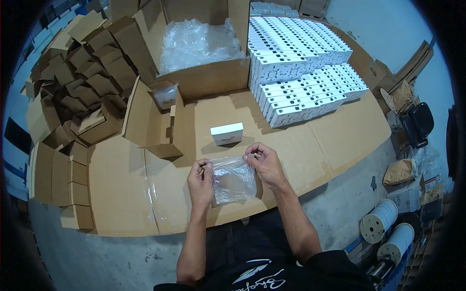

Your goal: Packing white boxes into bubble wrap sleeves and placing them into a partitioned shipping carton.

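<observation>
A clear plastic bag (pixel 235 182) is stretched between my two hands over the table's near edge. My left hand (pixel 200 180) pinches its upper left corner, thumb against fingers. At the upper right corner my right hand (pixel 265 165) grips the plastic between thumb and forefinger. Just beyond the bag, a small white box (pixel 227 134) stands on the cardboard-covered table. To its left is an open brown carton (pixel 158 127), with some clear plastic inside its far end.
A large carton (pixel 206 72) of clear bags (pixel 201 42) stands at the back. Stacked white boxes (pixel 296 68) fill the back right. Many open brown cartons (pixel 94 63) pile up on the left. Cable spools (pixel 378 222) sit on the floor at right.
</observation>
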The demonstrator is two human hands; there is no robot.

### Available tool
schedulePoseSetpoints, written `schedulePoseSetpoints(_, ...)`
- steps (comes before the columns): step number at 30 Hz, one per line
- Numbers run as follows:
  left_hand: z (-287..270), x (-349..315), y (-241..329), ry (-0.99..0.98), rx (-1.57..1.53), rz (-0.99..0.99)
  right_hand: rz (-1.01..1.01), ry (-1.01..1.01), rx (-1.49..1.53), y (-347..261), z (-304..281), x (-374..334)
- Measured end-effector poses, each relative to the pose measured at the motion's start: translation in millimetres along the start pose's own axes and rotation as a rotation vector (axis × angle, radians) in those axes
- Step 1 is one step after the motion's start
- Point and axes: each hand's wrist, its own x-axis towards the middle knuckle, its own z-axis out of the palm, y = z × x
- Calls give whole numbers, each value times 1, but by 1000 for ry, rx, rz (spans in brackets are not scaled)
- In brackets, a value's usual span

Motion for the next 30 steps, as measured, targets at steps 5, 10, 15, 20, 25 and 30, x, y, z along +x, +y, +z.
schedulePoseSetpoints(5,9,2,4,60,48,35,61,-48,76,5,4,-4)
schedulePoseSetpoints(10,10,7,13,-33,298,10,-10,40,94,11,3,-4)
schedulePoseSetpoints(15,10,7,12,18,155,-4,93,191,228,8,2,-9)
schedulePoseSetpoints(20,10,8,11,37,150,49,86,-2,-116,6,21,-19)
schedulePoseSetpoints(25,8,9,10,142,188,99,-3,121,-196,13,13,-19)
schedulePoseSetpoints(30,3,11,11,175,180,77,-133,306,-283,-1,6,-18)
